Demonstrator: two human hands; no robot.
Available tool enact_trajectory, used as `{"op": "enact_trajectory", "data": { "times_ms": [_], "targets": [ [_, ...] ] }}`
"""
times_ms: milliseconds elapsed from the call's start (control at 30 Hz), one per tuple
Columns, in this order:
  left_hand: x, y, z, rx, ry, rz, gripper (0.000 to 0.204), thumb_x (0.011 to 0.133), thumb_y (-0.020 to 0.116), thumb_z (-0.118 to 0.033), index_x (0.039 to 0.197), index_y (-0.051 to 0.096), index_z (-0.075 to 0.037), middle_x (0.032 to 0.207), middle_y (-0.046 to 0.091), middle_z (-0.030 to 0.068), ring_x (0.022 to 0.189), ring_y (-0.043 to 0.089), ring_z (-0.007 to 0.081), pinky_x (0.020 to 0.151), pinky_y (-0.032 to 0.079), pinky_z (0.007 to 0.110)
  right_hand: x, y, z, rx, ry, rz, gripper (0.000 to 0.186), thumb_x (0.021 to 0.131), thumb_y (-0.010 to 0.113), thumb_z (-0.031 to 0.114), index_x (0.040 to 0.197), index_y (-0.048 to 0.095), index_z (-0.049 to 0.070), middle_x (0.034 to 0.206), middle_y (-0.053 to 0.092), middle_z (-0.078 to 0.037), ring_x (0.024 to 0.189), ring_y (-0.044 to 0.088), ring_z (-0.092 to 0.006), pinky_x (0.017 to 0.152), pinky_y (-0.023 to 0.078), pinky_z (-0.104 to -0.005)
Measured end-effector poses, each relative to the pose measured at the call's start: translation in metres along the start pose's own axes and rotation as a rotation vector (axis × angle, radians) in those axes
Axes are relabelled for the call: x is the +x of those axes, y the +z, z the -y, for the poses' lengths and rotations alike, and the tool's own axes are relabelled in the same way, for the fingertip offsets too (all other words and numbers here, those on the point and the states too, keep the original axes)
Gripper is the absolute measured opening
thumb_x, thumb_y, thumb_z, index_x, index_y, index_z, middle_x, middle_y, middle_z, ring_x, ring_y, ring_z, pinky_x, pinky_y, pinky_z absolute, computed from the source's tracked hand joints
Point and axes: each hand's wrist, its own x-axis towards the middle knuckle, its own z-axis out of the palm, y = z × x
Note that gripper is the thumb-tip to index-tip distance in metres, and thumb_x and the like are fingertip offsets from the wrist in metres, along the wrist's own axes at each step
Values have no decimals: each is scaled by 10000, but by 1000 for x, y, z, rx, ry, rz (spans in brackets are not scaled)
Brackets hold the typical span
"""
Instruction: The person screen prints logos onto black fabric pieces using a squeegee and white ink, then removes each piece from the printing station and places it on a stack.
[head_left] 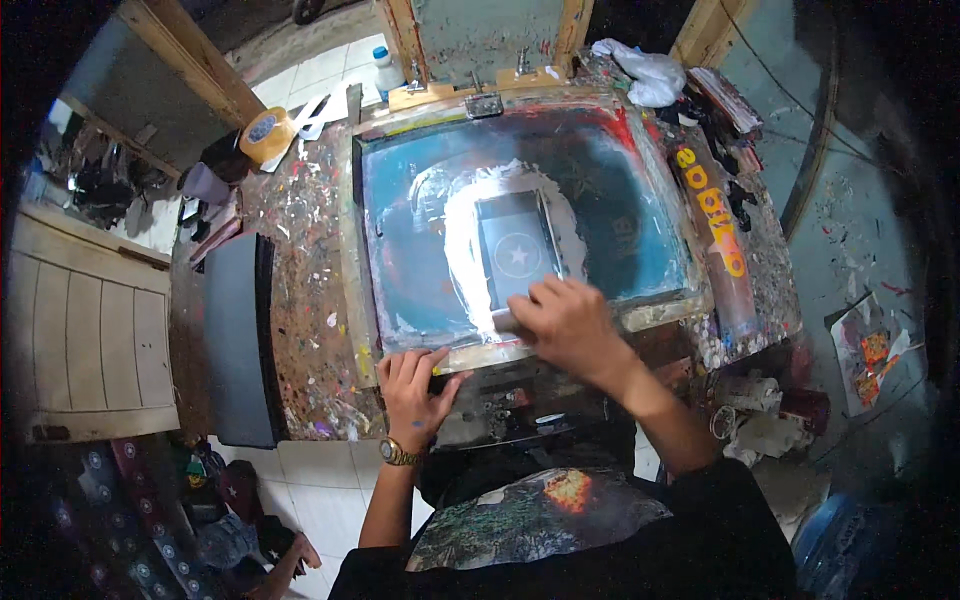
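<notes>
A wooden-framed printing screen (366, 300) lies on the worktable, its blue-green mesh (400, 260) smeared with white around a bare rectangular window. Inside that window a pale circle with a star (518, 256) shows. My right hand (572, 328) is closed around what looks like a small squeegee (506, 322), at the window's near end. Most of the tool is hidden by the fingers. On the near frame edge, left of the tool, rests my left hand (414, 392), thumb apart from the fingers, holding nothing loose.
A stack of dark sheets (238, 340) lies left of the screen. Hinge clamps (483, 104) hold its far edge. A tape roll (266, 136), purple cup (205, 184) and bottle (384, 68) stand farther back. A crumpled plastic bag (645, 75) lies far right. Another person's hand (298, 552) shows lower left.
</notes>
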Motion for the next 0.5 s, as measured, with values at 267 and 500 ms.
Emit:
{"op": "enact_trajectory", "data": {
  "times_ms": [267, 500],
  "targets": [
    [9, -21, -5, 27, 59, -49, 474, 732, 912, -306, 1089, 724, -56, 1001, 690, 100, 950, 632, 285, 909, 423, 422, -25, -46, 42, -48, 34, 40, 580, 864, 713, 449, 1259, 592, 43, 1050, 587, -147, 1040, 581, -313, 907, 474, -453],
    [131, -130, -60, 257, 191, -405, 449, 799, 884, -264, 1158, 723, -48, 1004, 682, 111, 960, 626, 287, 906, 467, 431, 94, -156, -10, -307, -231, -336, 868, 561, 899, 530, 1266, 601, 121, 932, 588, -134, 834, 639, -324, 676, 493, -471]
  ]
}}
